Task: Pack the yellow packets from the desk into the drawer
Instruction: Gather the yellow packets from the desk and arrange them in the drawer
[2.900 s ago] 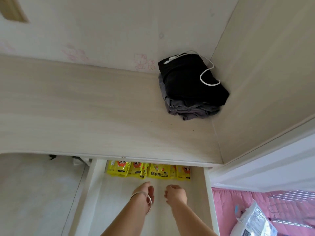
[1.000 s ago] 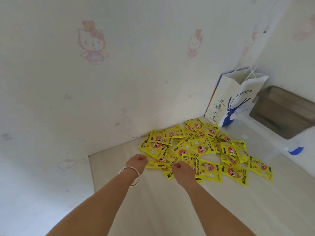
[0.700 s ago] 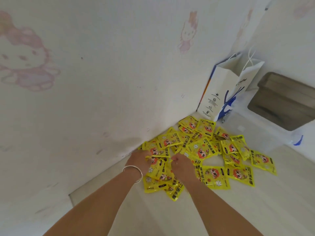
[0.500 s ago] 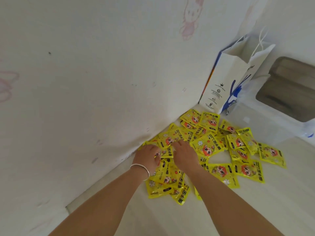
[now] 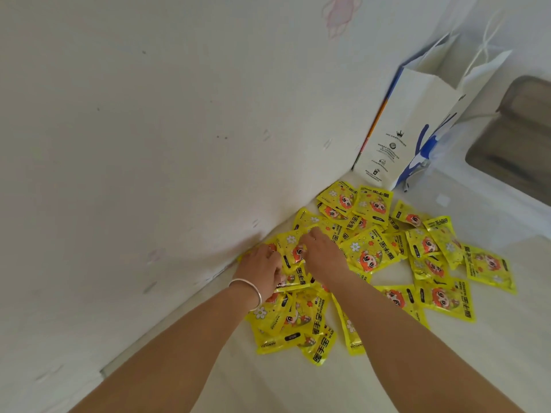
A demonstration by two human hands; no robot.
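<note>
Left hand (image 5: 262, 268): bracelet (image 5: 249, 290) on wrist; fingers curled onto packets beside the wall; grip appears closed, partly hidden.
Right hand (image 5: 323, 253): just beside the left; fingers pinch a packet.
Yellow packets (image 5: 369, 254): loose overlapping heap at the desk (image 5: 447, 368) back edge.
Paper bag (image 5: 408, 129): upright, back right corner.

Both bare forearms reach forward, converging; the left hand (image 5: 262, 268), wrist ringed by a bracelet (image 5: 249, 290), lies palm down with fingers curled, and the right hand (image 5: 320, 251) likewise just beside it
</note>
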